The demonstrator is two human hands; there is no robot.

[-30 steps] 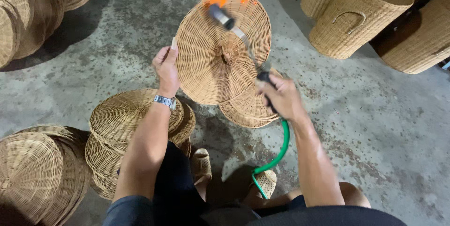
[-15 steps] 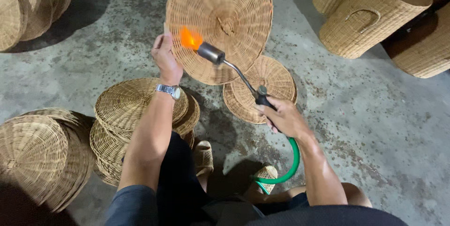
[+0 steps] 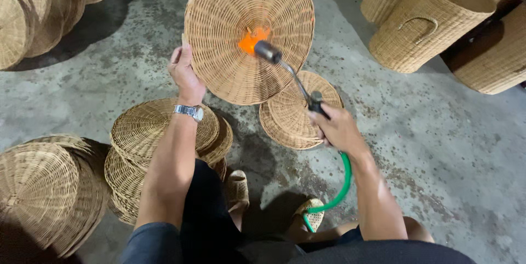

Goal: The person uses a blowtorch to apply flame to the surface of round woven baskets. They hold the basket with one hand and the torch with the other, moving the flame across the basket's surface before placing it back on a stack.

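The left hand (image 3: pixel 185 73) grips the left rim of a round wicker lid (image 3: pixel 249 31), holding it up on edge above the concrete floor (image 3: pixel 433 149), far from the body and slightly left of centre. The right hand (image 3: pixel 337 127) is closed around the handle of a gas torch (image 3: pixel 290 75), whose nozzle points up and left at the middle of the lid, an orange flame (image 3: pixel 253 39) licking the weave there, while a green hose (image 3: pixel 339 179) trails back from the handle toward the person. Another wicker lid (image 3: pixel 298 112) lies flat on the floor just beyond the right hand, a stack of lids (image 3: pixel 145 141) sits below the left forearm, and tall wicker baskets (image 3: pixel 430 20) stand far right.
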